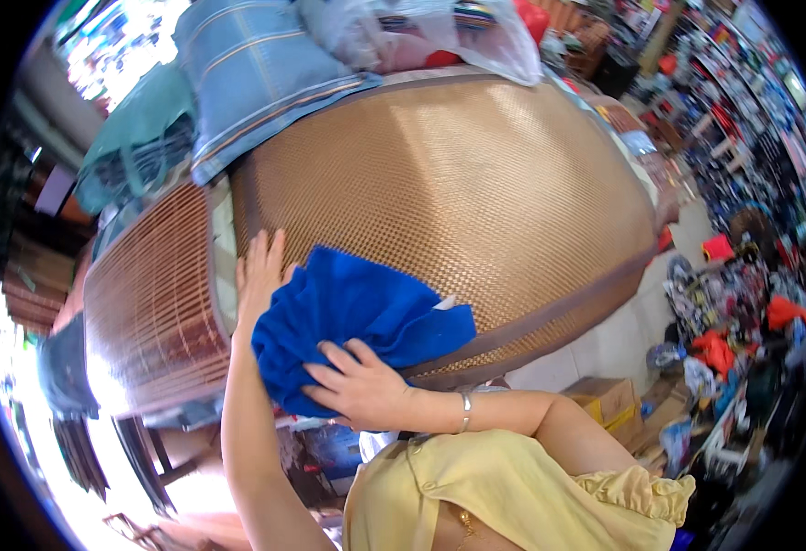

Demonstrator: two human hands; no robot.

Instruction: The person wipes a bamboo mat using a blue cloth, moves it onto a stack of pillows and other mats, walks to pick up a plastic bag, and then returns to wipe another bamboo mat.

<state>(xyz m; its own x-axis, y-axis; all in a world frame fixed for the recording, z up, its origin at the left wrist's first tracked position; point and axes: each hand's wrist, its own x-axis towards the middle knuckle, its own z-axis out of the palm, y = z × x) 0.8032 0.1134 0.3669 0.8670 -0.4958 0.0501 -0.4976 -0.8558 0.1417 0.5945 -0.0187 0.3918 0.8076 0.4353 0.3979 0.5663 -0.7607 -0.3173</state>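
Observation:
A crumpled bright blue cloth (357,298) lies bunched on the near left part of a brown woven mat (476,174). My right hand (361,386) grips the near side of the cloth, its fingers curled into the folds. A small white tag (445,302) pokes out at the cloth's right end. Left of the cloth, my left hand (260,275) rests with outstretched fingers at the mat's dark left border. The cloth hides part of that hand's thumb side.
A shiny slatted bamboo mat (159,294) adjoins on the left. Along the far side are a blue pillow (260,69), a green bag (141,138) and a clear plastic bag (421,37). A cardboard box (605,404) stands near right, beside heaps of mixed goods (743,312).

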